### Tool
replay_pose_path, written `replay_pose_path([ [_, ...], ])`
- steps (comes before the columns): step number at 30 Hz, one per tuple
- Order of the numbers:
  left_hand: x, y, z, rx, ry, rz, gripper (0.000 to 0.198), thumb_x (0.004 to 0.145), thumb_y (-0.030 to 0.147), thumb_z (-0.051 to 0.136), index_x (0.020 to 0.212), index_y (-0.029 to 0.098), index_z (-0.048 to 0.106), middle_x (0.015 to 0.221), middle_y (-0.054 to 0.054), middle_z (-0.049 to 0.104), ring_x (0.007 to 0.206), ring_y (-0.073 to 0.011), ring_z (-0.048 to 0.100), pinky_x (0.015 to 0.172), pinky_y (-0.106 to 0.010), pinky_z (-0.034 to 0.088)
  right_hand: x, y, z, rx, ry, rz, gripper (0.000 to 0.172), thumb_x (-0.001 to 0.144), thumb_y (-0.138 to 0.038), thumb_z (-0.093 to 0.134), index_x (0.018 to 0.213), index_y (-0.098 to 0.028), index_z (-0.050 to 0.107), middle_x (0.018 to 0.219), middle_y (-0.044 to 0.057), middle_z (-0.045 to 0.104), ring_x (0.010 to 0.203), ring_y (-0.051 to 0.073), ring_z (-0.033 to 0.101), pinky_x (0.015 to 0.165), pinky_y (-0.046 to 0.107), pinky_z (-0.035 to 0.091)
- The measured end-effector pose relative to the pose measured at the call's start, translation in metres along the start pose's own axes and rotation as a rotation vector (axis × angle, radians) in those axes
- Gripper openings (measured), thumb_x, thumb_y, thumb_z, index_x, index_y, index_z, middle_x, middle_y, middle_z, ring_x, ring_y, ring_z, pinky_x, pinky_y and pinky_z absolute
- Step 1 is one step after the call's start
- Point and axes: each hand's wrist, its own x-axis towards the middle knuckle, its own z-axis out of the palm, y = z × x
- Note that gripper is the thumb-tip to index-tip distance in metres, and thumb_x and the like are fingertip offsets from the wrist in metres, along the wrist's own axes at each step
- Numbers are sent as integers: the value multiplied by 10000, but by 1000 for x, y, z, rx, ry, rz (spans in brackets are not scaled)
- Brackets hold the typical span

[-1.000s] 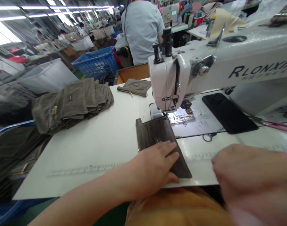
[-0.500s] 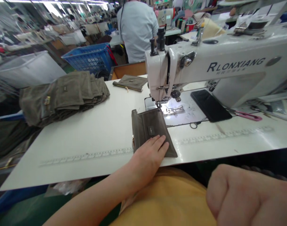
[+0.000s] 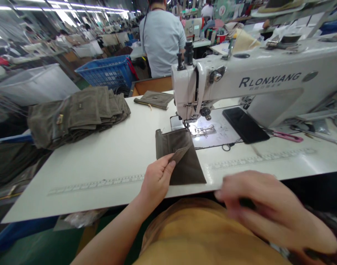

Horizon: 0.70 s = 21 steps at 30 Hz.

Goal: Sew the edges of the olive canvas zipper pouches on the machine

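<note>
An olive-brown fabric pouch panel lies flat on the sewing table, its far edge under the needle and presser foot of the sewing machine. My left hand pinches the near edge of its upper layer between thumb and fingers. That layer is lifted and folded back to the left, baring the layer beneath. My right hand hovers beyond the table's front edge, right of the panel and apart from it. Its fingers are curled together and motion-blurred; anything inside them is hidden.
A stack of similar panels lies at the left, and another panel behind the machine head. A black phone, pink-handled scissors and a metal ring lie right of the needle. A co-worker sits beyond a blue crate.
My left hand has gone from lying flat on the panel to pinching its upper layer and folding it back leftward. My right hand has moved left and swung toward the table edge.
</note>
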Motion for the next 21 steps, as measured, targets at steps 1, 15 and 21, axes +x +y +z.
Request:
replay_pose_path([
  [1,0,0,0,-23,6,-18,304,879,263,383,1092,184,585,984,-25,660,872,-181,615,773,-304,504,5,3,10,-26,-45,14,240,895,-319,369,860,-215,582,662,18,555,561,121,501,508,227,424],
  [15,-6,3,6,136,-2,263,270,841,121,389,1049,149,559,1040,-68,637,947,-157,605,847,-292,503,-15,17,69,7,-4,-25,228,824,-92,425,1001,-106,569,820,96,590,723,183,540,623,322,461],
  [21,-10,8,12,259,-74,422,311,808,38,366,1052,88,552,1089,-115,607,1035,-164,559,904,-314,480,-17,16,75,174,49,53,272,829,-71,402,1072,-137,505,908,92,563,817,163,528,679,291,481],
])
